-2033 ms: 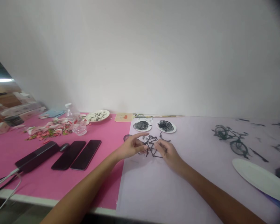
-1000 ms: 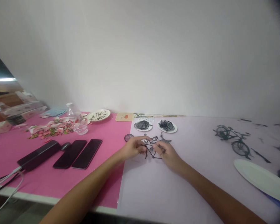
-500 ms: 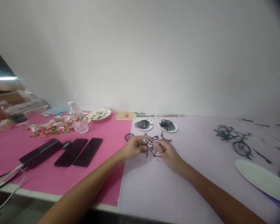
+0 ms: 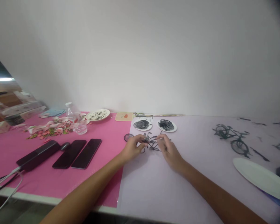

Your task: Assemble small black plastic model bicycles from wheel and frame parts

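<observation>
Model bicycle parts between two bare hands, head view. The black bicycle frame (image 4: 153, 145) lies in the gap between the left hand (image 4: 131, 148) and the right hand (image 4: 170, 153), over the lilac sheet (image 4: 151, 193) and close to its border with the pink sheet (image 4: 105, 183). The left hand grips the frame at its left end, thumb and forefinger brought together around it; the thin bars extend from this grip toward the right hand. The right hand is bent at the frame's opposite end, its fingers curled and narrowly spaced; whether they grip the frame or merely touch it cannot be told, since the fingers hide the contact. A loose spoked wheel (image 4: 128, 137) lies just beyond the left hand, across the border of the two sheets. Farther from the hands, beyond the frame, stand two small white plates side by side: the left plate (image 4: 150, 125) bears a heap of black wheels (image 4: 141, 124), the right plate (image 4: 175, 128) a tangle of black parts (image 4: 166, 124). Well apart to the right are a dark model bicycle (image 4: 233, 138) and, nearer the viewer, a white oval plate (image 4: 259, 177).
</observation>
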Tool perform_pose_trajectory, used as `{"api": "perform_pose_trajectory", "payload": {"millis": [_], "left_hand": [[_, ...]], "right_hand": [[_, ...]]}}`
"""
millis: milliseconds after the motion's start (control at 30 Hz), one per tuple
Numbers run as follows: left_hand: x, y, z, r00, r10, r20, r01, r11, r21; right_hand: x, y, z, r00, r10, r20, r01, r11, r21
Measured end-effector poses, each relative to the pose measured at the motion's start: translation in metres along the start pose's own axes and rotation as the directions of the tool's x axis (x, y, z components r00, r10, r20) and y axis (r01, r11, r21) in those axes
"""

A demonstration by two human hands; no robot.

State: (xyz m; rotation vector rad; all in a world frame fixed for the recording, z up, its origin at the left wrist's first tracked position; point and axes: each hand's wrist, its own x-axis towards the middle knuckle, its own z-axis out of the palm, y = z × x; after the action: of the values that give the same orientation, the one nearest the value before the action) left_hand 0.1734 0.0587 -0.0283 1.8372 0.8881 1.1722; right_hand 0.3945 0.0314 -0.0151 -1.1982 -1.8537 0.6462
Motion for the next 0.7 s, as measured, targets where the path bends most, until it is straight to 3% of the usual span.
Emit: {"api": "perform_pose_trajectory", "payload": {"millis": [167, 333, 600, 700], "left_hand": [[0.000, 0.007, -0.003, 0.996, 0.045, -0.073, -0.039, 0.996, 0.083], [-0.001, 0.007, -0.002, 0.994, 0.082, -0.075, -0.077, 0.995, 0.071], [-0.002, 0.006, 0.002, 0.989, 0.137, -0.058, -0.135, 0.990, 0.042], [-0.003, 0.007, 0.002, 0.992, 0.126, -0.027, -0.125, 0.991, 0.036]], "right_hand": [[0.000, 0.007, 0.003, 0.988, -0.002, -0.155, 0.009, 0.999, 0.041], [-0.005, 0.001, 0.002, 0.955, -0.062, -0.292, 0.084, 0.994, 0.064], [-0.011, -0.009, 0.005, 0.958, -0.275, -0.085, 0.264, 0.956, -0.127], [-0.010, -0.007, 0.007, 0.955, -0.292, -0.058, 0.281, 0.947, -0.155]]}}
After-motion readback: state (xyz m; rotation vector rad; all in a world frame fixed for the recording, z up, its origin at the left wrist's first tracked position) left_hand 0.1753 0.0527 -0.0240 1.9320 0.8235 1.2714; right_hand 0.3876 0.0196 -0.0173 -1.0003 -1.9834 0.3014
